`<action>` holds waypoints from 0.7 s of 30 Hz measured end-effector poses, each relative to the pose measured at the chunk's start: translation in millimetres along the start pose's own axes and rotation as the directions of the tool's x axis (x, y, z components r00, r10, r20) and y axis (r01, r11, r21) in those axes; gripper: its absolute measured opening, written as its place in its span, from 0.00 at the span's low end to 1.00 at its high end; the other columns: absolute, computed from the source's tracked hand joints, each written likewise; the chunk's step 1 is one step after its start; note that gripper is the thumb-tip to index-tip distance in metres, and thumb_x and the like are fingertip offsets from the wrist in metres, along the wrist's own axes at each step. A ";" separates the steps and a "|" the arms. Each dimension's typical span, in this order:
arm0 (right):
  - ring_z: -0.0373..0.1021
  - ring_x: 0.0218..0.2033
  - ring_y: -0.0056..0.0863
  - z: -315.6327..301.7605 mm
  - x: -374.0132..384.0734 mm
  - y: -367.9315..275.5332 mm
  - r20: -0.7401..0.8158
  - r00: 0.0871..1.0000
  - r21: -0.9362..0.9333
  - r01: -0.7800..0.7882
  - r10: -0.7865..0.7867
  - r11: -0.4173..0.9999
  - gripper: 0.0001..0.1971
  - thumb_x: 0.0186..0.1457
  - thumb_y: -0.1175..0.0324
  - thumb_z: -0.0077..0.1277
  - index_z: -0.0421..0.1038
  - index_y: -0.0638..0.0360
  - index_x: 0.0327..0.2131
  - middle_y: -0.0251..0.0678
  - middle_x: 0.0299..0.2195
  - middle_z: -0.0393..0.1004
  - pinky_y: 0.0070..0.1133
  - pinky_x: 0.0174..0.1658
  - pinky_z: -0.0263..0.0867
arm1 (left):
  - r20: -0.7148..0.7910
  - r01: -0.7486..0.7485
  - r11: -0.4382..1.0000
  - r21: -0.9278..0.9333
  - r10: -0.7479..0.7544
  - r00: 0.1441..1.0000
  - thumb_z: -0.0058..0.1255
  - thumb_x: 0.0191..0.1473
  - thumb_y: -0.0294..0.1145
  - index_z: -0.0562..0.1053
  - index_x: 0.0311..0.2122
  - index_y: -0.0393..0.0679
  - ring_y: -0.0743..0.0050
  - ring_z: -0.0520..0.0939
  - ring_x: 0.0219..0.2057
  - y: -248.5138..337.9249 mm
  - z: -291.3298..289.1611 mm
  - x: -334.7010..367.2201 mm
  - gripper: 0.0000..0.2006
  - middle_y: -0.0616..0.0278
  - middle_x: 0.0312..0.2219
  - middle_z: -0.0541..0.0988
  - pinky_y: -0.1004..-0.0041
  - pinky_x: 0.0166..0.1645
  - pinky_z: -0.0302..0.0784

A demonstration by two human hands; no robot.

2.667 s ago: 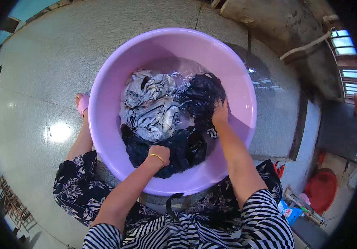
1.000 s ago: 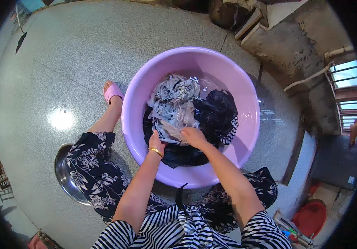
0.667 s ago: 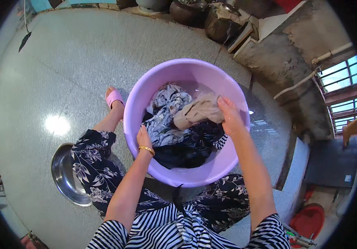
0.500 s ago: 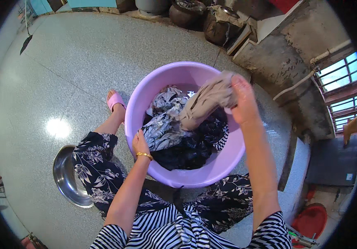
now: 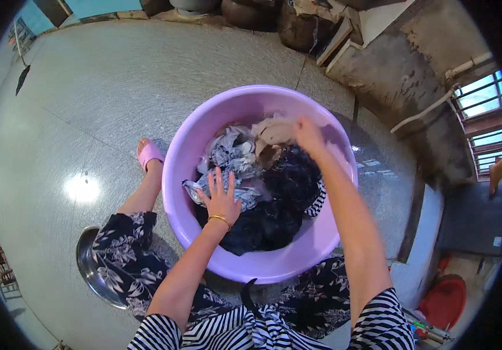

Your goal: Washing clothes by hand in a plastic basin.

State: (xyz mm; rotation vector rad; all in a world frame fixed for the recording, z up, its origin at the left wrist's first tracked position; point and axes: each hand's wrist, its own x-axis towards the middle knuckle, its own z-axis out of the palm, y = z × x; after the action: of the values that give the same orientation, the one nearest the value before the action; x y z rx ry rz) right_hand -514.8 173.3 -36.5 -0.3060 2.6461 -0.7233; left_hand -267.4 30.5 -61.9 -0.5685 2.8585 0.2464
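Wet clothes lie in water in a large lilac tub [image 5: 175,216] in front of me. My left hand [image 5: 223,201] is open, fingers spread, over a light grey patterned garment [image 5: 233,154] at the tub's left. At the far right inside the tub, my right hand [image 5: 309,135], slightly blurred, is closed on the edge of a beige cloth [image 5: 274,133], which is now bunched low among the other clothes. Dark garments [image 5: 268,224] fill the near part, and a black-and-white striped piece [image 5: 316,201] shows along the right wall.
A steel basin [image 5: 90,265] sits on the floor to the left, partly behind my trouser leg. A red basin [image 5: 443,300] is at the lower right. Dark pots [image 5: 251,13] line the far wall. Another person's hand [image 5: 496,175] shows at the right edge.
My right hand has lowered the beige cloth from above the tub into the clothes. My left hand has left the tub's left side and the garment there, and spread open over the pile.
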 end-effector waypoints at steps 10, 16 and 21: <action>0.35 0.57 0.52 168.1 20.3 31.3 0.023 0.994 -0.301 0.110 -0.108 0.947 0.31 0.46 0.56 0.46 0.48 0.43 0.55 0.43 0.57 0.38 0.57 0.49 0.36 | 0.241 -0.101 0.981 0.164 0.059 0.969 0.43 0.41 0.57 0.50 0.57 0.53 0.51 0.34 0.59 -25.6 70.8 64.0 0.38 0.57 0.58 0.36 0.33 0.50 0.33; 0.34 0.57 0.51 237.8 27.5 86.4 0.066 0.978 -0.387 0.208 -0.198 0.899 0.30 0.48 0.59 0.41 0.45 0.45 0.56 0.45 0.57 0.38 0.55 0.51 0.30 | 0.385 -0.078 0.973 0.218 -0.012 0.923 0.45 0.42 0.51 0.50 0.57 0.56 0.54 0.37 0.59 -14.9 96.8 95.4 0.35 0.60 0.58 0.41 0.35 0.51 0.28; 0.43 0.56 0.47 187.5 25.5 50.2 0.127 0.963 -0.464 0.270 -0.238 0.844 0.29 0.43 0.64 0.47 0.53 0.48 0.52 0.44 0.55 0.46 0.40 0.56 0.41 | 0.562 -0.066 0.975 0.211 -0.065 0.825 0.44 0.44 0.50 0.53 0.56 0.56 0.56 0.44 0.59 -9.7 68.2 115.0 0.32 0.64 0.56 0.50 0.37 0.53 0.31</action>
State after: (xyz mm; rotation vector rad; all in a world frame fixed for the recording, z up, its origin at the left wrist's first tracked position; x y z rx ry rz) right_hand -465.9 124.8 -219.8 -0.8151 2.7156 -0.1046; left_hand -355.2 -5.5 -156.6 -0.3680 2.2622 0.0723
